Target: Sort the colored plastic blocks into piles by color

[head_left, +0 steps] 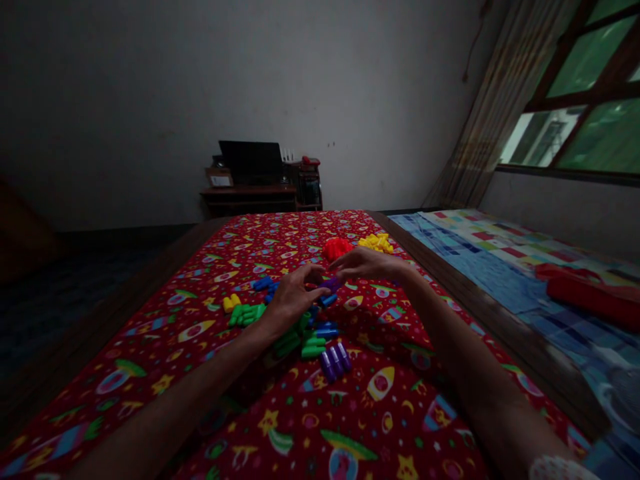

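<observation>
My left hand (293, 297) reaches in over the scattered plastic blocks, its thumb and index finger curved around the near side of a purple block (331, 285). From the other side comes my right hand (367, 263), palm down, fingers bent with their tips at the same purple block. The fingertips are dim and partly hidden. Under and around my left hand lie green blocks (247, 315) and blue blocks (327, 329). Closer to me, a row of joined purple blocks (336, 362) rests on the red patterned cloth (385, 433).
Beyond my right hand are a red pile (339, 249) and a yellow pile (376, 243) of blocks. Two yellow blocks (231, 303) lie at left. A desk with a monitor (251, 162) stands by the wall. A bed (500, 267) adjoins the table's right side.
</observation>
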### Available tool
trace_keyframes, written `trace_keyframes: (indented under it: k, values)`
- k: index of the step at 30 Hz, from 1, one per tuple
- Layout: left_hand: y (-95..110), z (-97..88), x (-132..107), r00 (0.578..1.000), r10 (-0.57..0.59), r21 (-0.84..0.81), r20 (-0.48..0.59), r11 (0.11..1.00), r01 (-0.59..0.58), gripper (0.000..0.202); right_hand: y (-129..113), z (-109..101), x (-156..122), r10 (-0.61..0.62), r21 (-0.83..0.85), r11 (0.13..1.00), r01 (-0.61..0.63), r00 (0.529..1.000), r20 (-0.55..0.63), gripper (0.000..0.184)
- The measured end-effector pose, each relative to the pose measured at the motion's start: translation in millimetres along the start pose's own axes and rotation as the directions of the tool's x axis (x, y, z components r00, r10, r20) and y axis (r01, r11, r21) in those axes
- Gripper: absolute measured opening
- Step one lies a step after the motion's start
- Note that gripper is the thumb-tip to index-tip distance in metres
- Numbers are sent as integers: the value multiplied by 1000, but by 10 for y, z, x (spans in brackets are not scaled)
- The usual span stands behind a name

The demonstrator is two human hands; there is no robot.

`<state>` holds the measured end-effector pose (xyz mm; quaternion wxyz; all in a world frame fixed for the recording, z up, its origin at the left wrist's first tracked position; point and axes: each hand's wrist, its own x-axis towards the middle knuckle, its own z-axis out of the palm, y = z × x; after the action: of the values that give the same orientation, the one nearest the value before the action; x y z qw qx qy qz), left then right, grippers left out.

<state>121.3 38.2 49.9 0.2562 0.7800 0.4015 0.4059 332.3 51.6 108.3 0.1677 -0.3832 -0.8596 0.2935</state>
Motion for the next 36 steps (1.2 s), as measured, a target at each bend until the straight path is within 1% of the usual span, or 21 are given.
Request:
trace_keyframes:
  k: [1, 3, 5, 7, 8, 9, 11, 12, 13, 16, 18, 20, 21, 23, 24, 29, 31, 33, 34, 35, 36]
  values:
    - [-8, -3, 7, 1000, 3, 0, -7, 1000, -3, 30, -52, 59, 45, -34, -20, 999, 35, 999, 33, 22]
    - [-24, -8, 21, 1000, 14, 12, -16, 1000, -13, 29, -84, 101, 90, -58, -104, 993, 61, 998, 30, 17]
    - [-17, -19, 24, 999, 53, 60, 13, 997, -53, 24, -16, 27, 61, -19, -170, 985, 7, 998, -68, 17]
    - [42, -39, -11, 981, 118, 139, 155, 980, -140, 20, 129, -136, -41, 60, -179, 979, -102, 972, -227, 18]
    - [94, -50, -50, 949, 149, 172, 276, 964, -202, 21, 217, -231, -114, 107, -167, 972, -163, 947, -301, 19]
    - [158, -59, -106, 894, 172, 191, 414, 944, -270, 22, 308, -325, -197, 154, -148, 964, -220, 919, -363, 20]
    - [299, -64, -260, 744, 178, 205, 645, 897, -392, 25, 480, -476, -376, 241, -103, 942, -320, 858, -453, 22]
    - [366, -60, -348, 689, 165, 228, 706, 868, -441, 27, 555, -525, -463, 273, -82, 931, -356, 826, -493, 24]
    - [423, -51, -436, 665, 147, 263, 733, 840, -475, 30, 621, -555, -543, 295, -64, 921, -384, 796, -529, 26]
    - [524, -23, -625, 692, 107, 374, 714, 777, -506, 38, 778, -560, -704, 348, -36, 882, -470, 701, -623, 32]
    - [541, -16, -657, 690, 77, 402, 719, 764, -504, 37, 865, -533, -741, 411, -28, 826, -563, 636, -653, 31]
    - [526, -20, -627, 675, 54, 399, 735, 771, -496, 29, 942, -511, -741, 492, -18, 733, -680, 548, -677, 28]
    - [507, -21, -598, 679, 57, 391, 732, 781, -487, 27, 975, -507, -735, 528, -14, 679, -734, 502, -686, 26]
    - [448, -16, -534, 710, 82, 370, 699, 808, -458, 26, 1019, -507, -725, 584, -13, 578, -816, 425, -692, 24]
    - [411, -8, -501, 726, 96, 355, 681, 824, -442, 26, 1028, -511, -722, 611, -21, 543, -840, 412, -676, 22]
    - [287, 47, -351, 804, 113, 276, 584, 904, -328, 31, 915, -539, -694, 725, -107, 475, -873, 458, -515, 14]
    - [294, 52, -290, 843, 84, 244, 531, 938, -247, 33, 819, -549, -682, 730, -152, 427, -891, 439, -523, 15]
    - [300, 47, -228, 881, 47, 190, 471, 970, -153, 33, 713, -566, -681, 701, -185, 390, -902, 421, -576, 18]
    - [291, 44, -196, 899, 28, 147, 437, 984, -102, 33, 659, -577, -682, 671, -193, 400, -896, 430, -605, 20]
    - [271, 42, -165, 916, 10, 86, 401, 995, -48, 33, 604, -589, -679, 637, -198, 436, -878, 457, -620, 23]
    - [240, 42, -133, 931, -9, 5, 365, 1000, 8, 33, 548, -598, -668, 601, -202, 500, -842, 505, -619, 25]
